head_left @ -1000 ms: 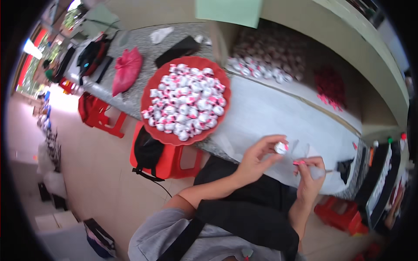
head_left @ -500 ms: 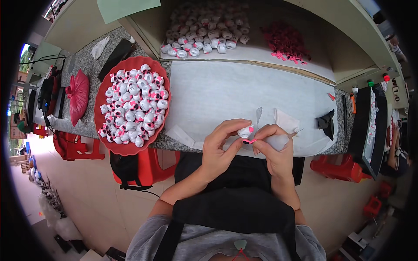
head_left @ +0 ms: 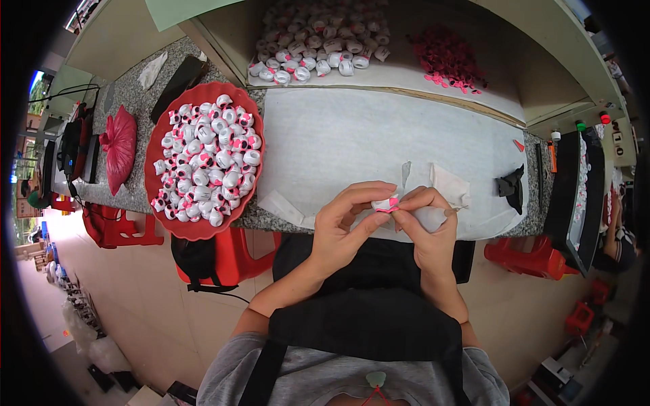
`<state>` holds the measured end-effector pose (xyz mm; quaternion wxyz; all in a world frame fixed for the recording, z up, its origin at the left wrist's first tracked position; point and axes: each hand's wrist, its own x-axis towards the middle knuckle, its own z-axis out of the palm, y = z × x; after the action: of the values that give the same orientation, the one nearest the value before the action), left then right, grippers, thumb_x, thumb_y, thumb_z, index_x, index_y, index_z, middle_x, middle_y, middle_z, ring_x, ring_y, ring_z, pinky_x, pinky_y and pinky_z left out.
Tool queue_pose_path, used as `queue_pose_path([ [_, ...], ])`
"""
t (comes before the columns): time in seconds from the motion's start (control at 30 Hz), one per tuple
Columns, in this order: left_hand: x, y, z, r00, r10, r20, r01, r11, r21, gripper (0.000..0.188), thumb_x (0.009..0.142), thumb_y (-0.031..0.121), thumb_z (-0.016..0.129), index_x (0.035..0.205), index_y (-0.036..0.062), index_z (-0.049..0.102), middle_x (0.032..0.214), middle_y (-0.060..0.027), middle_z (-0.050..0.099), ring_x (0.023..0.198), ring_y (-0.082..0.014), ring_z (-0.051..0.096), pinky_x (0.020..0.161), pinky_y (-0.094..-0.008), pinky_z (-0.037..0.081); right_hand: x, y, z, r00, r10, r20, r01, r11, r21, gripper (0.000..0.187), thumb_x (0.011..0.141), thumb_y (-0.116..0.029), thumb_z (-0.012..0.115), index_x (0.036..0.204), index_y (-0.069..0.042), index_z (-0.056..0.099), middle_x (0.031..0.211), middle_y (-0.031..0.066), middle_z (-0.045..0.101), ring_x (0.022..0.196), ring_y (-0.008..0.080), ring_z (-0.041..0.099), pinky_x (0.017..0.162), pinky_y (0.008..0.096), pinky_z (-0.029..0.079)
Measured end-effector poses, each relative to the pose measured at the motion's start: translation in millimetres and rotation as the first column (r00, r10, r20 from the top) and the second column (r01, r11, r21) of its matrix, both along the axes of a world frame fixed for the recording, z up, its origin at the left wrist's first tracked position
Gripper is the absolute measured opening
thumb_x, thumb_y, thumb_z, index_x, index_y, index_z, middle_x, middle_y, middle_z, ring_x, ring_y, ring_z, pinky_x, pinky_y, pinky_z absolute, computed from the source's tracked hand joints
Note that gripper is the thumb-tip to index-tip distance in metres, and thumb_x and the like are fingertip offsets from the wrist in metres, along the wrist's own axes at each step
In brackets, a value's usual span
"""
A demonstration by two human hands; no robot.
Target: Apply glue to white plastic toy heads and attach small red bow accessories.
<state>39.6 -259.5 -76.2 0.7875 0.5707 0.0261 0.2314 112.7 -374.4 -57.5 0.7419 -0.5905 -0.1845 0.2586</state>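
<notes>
My left hand pinches a small rounded white toy part between thumb and fingertips. Against its lower right side lies a small pink piece, gripped by the thumb and index finger of my right hand. Tucked in that same right hand is a translucent whitish squeeze bottle, partly covered by the fingers. Both hands meet above the near edge of a white sheet. To their left, a red scalloped basin is heaped with white parts bearing pink and black pieces.
A shelf behind the sheet holds a pile of white parts and a heap of pink pieces. Paper scraps and a black cloth scrap lie at the right. A tied pink bag is far left; red stools stand below.
The pink piece has come up from just below the white part to lie against it. The white part has turned in my left fingers. My right hand still keeps the bottle.
</notes>
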Motion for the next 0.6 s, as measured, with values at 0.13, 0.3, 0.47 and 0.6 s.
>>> queue_pose_path([
  [0.13, -2.4, 0.0, 9.5, 0.996, -0.069, -0.048, 0.058, 0.976, -0.212, 0.024, 0.074, -0.001, 0.052, 0.097, -0.0020, 0.047, 0.101, -0.0173, 0.049, 0.095, -0.0196, 0.048, 0.081, -0.0286, 0.038, -0.1, -0.4, 2.9, 0.996, -0.032, 0.082, 0.032, 0.999, -0.004, 0.019, 0.064, 0.003, 0.062, 0.079, -0.001, 0.052, 0.072, 0.0036, 0.052, 0.064, 0.0077, 0.047, 0.059, 0.0188, 0.038],
  [0.3, -6.1, 3.6, 6.6, 0.986, -0.167, -0.022, 0.154, 0.948, -0.279, 0.027, 0.075, -0.004, 0.049, 0.102, -0.0040, 0.046, 0.105, -0.0137, 0.048, 0.098, -0.0175, 0.046, 0.085, -0.0276, 0.036, 2.1, -1.9, 14.0, 0.990, 0.142, -0.015, -0.142, 0.989, 0.043, 0.030, 0.062, 0.003, 0.064, 0.090, 0.000, 0.053, 0.077, 0.0033, 0.054, 0.064, 0.0068, 0.048, 0.059, 0.0184, 0.038],
  [0.47, -8.0, 3.8, 2.0, 0.973, -0.229, -0.020, 0.216, 0.940, -0.263, 0.028, 0.074, -0.004, 0.050, 0.102, -0.0040, 0.047, 0.104, -0.0136, 0.049, 0.097, -0.0178, 0.047, 0.085, -0.0275, 0.036, 6.3, -6.8, 7.0, 0.975, 0.223, -0.003, -0.223, 0.975, 0.000, 0.033, 0.064, 0.006, 0.061, 0.096, 0.001, 0.054, 0.083, 0.0046, 0.056, 0.066, 0.0065, 0.049, 0.057, 0.0180, 0.040],
  [0.6, -6.2, 2.6, 2.7, 0.977, -0.214, 0.020, 0.213, 0.951, -0.225, 0.027, 0.073, -0.003, 0.052, 0.100, -0.0031, 0.050, 0.102, -0.0137, 0.051, 0.096, -0.0192, 0.048, 0.083, -0.0285, 0.038, 4.7, -4.9, 6.8, 0.986, 0.167, -0.028, -0.167, 0.986, 0.005, 0.030, 0.062, 0.003, 0.063, 0.091, 0.005, 0.053, 0.074, 0.0099, 0.056, 0.059, 0.0108, 0.052, 0.049, 0.0191, 0.041],
])
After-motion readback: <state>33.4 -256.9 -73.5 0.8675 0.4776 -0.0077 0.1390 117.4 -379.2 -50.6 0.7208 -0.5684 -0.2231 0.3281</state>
